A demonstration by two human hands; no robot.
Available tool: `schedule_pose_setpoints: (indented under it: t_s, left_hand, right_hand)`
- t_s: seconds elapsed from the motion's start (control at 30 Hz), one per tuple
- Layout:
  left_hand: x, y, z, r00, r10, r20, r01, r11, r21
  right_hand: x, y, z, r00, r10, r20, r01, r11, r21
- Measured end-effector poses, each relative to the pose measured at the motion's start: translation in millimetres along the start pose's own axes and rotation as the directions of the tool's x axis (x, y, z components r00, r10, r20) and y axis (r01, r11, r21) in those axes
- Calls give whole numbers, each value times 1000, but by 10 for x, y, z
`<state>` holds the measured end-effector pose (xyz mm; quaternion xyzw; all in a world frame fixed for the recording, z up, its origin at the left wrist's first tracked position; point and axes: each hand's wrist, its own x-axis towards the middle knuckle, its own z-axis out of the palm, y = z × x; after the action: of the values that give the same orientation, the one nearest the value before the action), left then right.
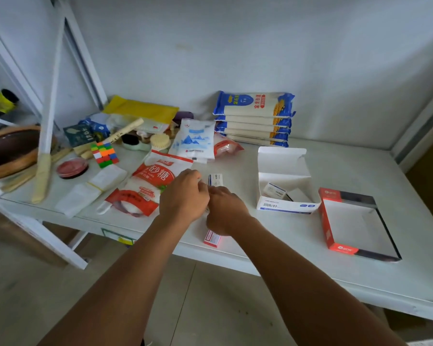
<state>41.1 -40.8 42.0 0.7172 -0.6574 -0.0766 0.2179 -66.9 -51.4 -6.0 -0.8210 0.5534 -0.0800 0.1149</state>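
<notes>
My left hand [184, 196] and my right hand [225, 211] meet knuckle to knuckle over the middle of the white shelf top [310, 236]. Both have their fingers curled. A small white box with blue print [215, 179] sticks out just beyond the fingertips, and both hands seem to hold its near end. The backs of the hands hide the grip itself. A small red and white box [211, 238] lies on the shelf under my right wrist.
An open white carton [283, 186] with one small box inside stands to the right, and a red open tray box [353, 223] lies beyond it. Sugar bags [150, 183], a white pouch [195, 141], stacked noodle packs [255, 118], a puzzle cube [104, 154] and clutter fill the left and back.
</notes>
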Motion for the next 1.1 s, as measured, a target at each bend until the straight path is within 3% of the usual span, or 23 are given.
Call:
schedule_pose_setpoints:
  t_s: [0.2,0.37,0.53,0.63,0.77,0.83,0.97,1.1]
  left_hand:
    - [16,-25,28,1000,-8,-5,8,1000,-28]
    - [1,29,12,999,43,-11,-43,999,-3]
    - [-18,95,31,997,77,-1,-77,997,-21]
    - [-61,179,46,996,84,13,-84,996,-25]
    - [-88,271,53,995,97,10,-97,995,-21]
    - [-85,281,42,995,104,4,-104,994,-18]
    - [-55,214,-18,997,75,-14,-75,997,-19]
    - [-19,111,-15,1000,29,-11,-29,999,-16]
  right_hand:
    - [95,-82,130,992,82,-97,-85,996,-27]
    - [28,52,-82,970,95,-225,-68,990,125]
    - [-121,588,-669,899,312,-308,-212,924,317]
    - [-283,964,-829,867,395,-306,-292,897,331]
    - [-457,1239,-706,899,407,-162,-356,894,273]
    - [-483,1294,-655,885,444,-137,-379,860,342]
    - [-421,1248,-673,836,490,-248,-361,830,425]
    - [-236,1018,-677,857,422,-296,-301,876,377]
